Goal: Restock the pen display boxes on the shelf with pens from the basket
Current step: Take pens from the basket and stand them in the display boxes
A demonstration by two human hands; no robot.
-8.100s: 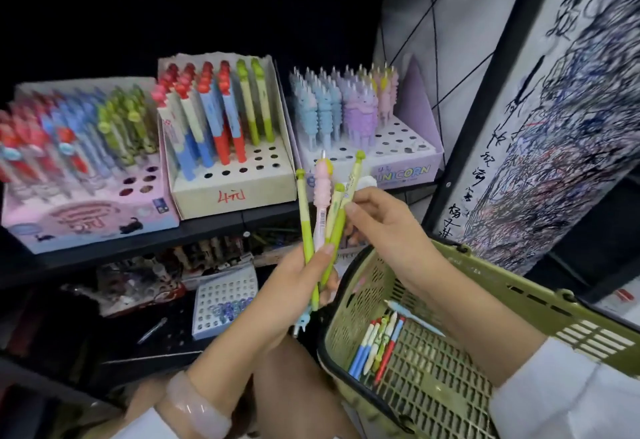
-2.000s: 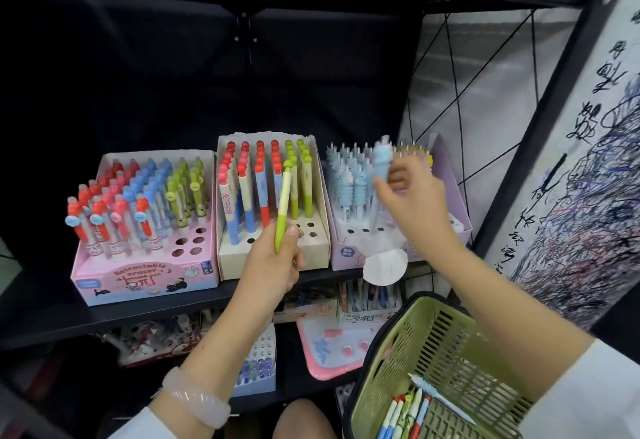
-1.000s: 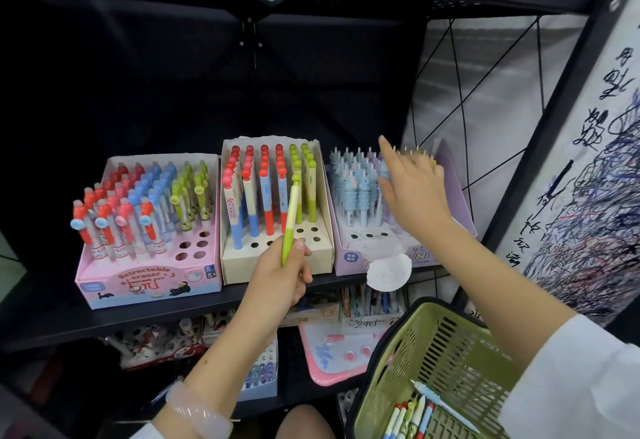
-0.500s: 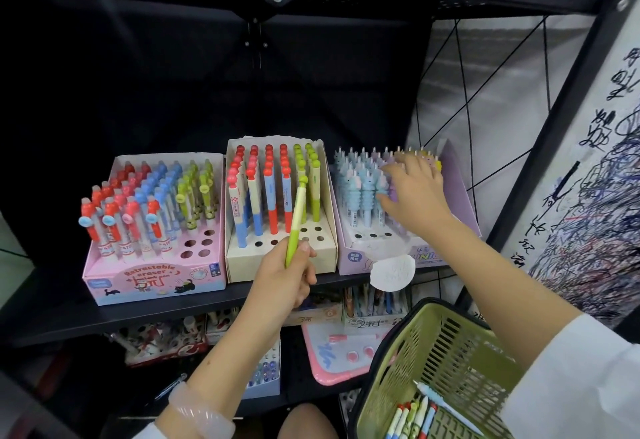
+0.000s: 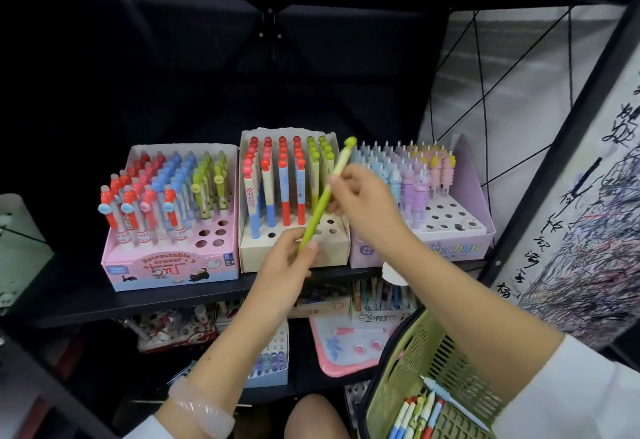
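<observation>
— Green pen [image 5: 323,198], slanted across mid-frame, tip low, cap up toward the beige box [image 5: 294,203]. Why held at both ends?

— Looks like a handover. Left hand [image 5: 287,265] pinching the lower tip between thumb and curled fingers; right hand [image 5: 363,203] closing thumb and fingertips on the upper barrel, probably to steer it into a free hole in the green column.

— And compared with half a second back?

— Then, right hand over in the lilac unicorn box [image 5: 422,203] at centre right, among the blue and purple pens, holding nothing visible. Now pulled left onto the pen. Left hand hardly shifted; pen tilted further right.

— Remaining stock?

— Lying in the green basket [image 5: 408,362], lower right of frame: a small bunch of mixed pens [image 5: 415,416]. Pink box [image 5: 169,217] at centre left showing empty holes at its front right.
</observation>
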